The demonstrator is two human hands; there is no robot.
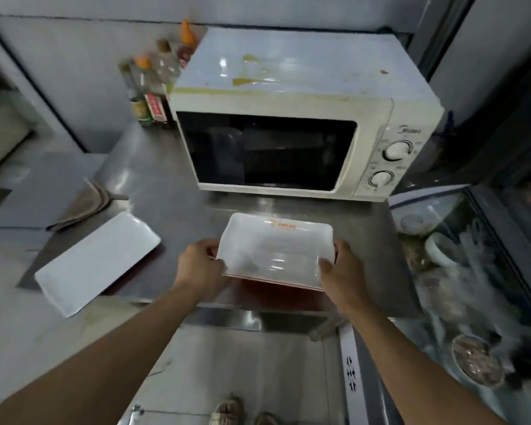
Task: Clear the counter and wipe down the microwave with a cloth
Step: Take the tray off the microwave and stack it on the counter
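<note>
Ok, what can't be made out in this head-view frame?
- Microwave interior: hidden behind the dark door glass.
- Dial labels: too small, blurred.
- Orange print on the white tray held by left hand and right hand: too small.
- Bottles: blurred labels.

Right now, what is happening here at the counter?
A person grips a white rectangular dish by its two short sides, left hand and right hand, in front of the closed microwave. The microwave top shows yellowish stains. A folded cloth lies untouched on the counter to the left, beside a long white plate.
</note>
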